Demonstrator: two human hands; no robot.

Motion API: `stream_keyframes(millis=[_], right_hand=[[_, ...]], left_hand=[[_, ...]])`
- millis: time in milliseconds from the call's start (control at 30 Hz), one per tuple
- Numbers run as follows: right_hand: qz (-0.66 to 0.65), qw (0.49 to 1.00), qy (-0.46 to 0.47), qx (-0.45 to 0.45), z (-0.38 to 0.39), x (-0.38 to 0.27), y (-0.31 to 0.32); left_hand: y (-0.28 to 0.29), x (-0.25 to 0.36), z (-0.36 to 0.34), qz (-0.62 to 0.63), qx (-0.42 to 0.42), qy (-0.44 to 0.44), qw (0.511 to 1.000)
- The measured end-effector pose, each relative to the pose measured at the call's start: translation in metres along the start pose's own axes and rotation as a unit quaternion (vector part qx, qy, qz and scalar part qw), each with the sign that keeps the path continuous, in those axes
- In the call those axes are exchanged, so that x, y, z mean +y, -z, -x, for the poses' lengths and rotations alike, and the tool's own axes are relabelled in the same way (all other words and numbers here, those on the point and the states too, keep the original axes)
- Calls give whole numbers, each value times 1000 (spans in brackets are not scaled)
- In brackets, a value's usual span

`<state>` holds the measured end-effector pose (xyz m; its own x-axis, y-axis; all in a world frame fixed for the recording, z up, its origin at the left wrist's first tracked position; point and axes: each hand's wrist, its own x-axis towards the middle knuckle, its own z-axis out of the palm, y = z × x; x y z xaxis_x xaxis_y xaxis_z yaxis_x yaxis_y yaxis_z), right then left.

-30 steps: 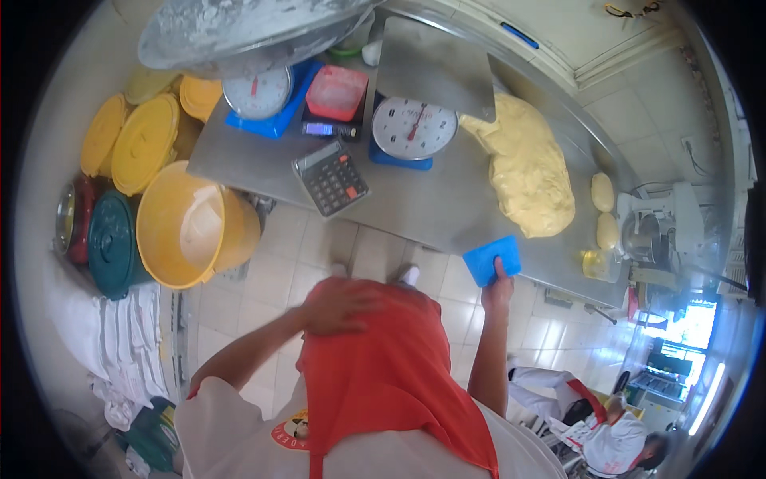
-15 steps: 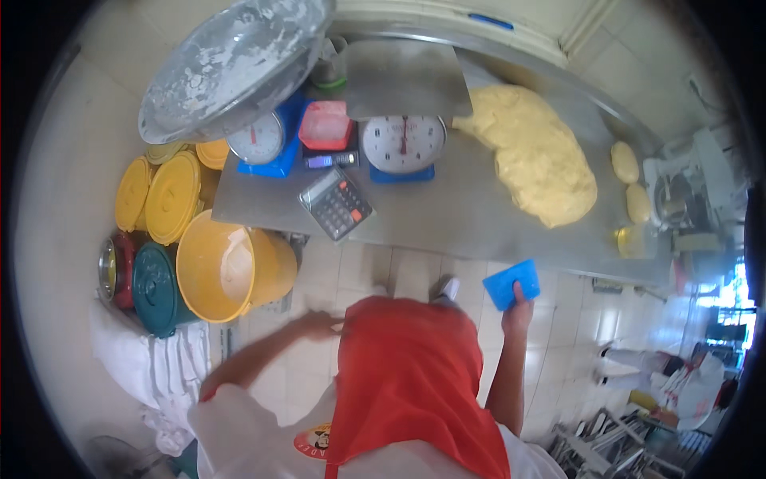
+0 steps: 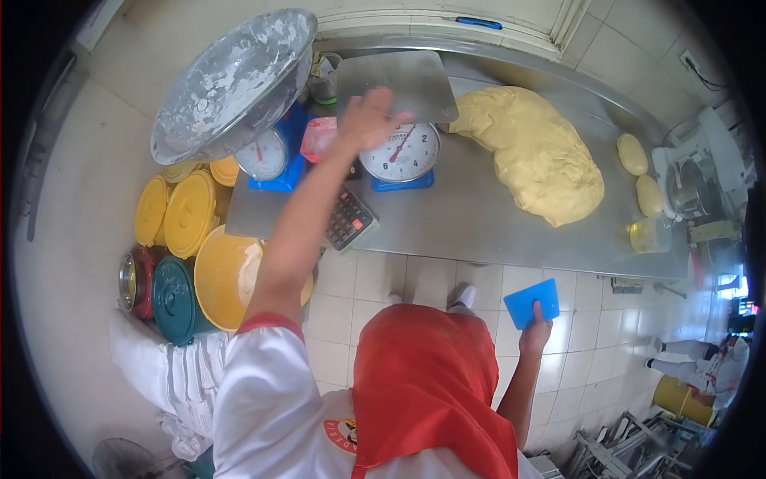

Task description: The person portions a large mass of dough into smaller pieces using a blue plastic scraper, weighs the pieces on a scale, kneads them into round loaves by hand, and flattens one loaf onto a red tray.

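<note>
My left hand (image 3: 369,120) reaches across to the near edge of a flat metal scale platform (image 3: 407,76). Its fingers are spread, with nothing held in them. Beneath the platform is the round white dial (image 3: 403,152) of the scale, its red needle slanting. Out over the floor, my right hand (image 3: 538,329) grips a blue flat dough scraper (image 3: 523,302) by one edge. A big mass of yellow dough (image 3: 542,156) lies on the metal table (image 3: 463,215), right of the scale. The left forearm partly hides a calculator (image 3: 349,219) and a red tray (image 3: 319,137).
Left of the platform, a floury metal bowl (image 3: 235,84) tops a second scale (image 3: 263,156). Lidded yellow buckets (image 3: 190,214), a green lidded bin (image 3: 173,299) and an open yellow bucket (image 3: 219,275) stand at left. Two dough pieces (image 3: 632,154) and a mixer (image 3: 694,180) sit at far right.
My left hand has moved from beside the apron up to the scale platform. The dial's needle has turned from upright to slanting. The scraper stays in my right hand.
</note>
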<state>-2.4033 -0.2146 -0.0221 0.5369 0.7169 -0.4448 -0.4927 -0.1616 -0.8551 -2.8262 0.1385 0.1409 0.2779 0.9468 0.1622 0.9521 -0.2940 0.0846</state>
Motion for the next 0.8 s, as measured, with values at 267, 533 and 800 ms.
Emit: stream_keyframes(millis=[267,533,800], right_hand=[[-42,996,10,76,2,13,53],[-49,997,-26,45,-36,7,-5],[-118,993,26,-14,-54,-34,-38]], left_hand=[[52,34,168,102,-101,148,978],[-14,151,335,507,-470,-204,693],[-57,31,335,-14,-528,-71,846]])
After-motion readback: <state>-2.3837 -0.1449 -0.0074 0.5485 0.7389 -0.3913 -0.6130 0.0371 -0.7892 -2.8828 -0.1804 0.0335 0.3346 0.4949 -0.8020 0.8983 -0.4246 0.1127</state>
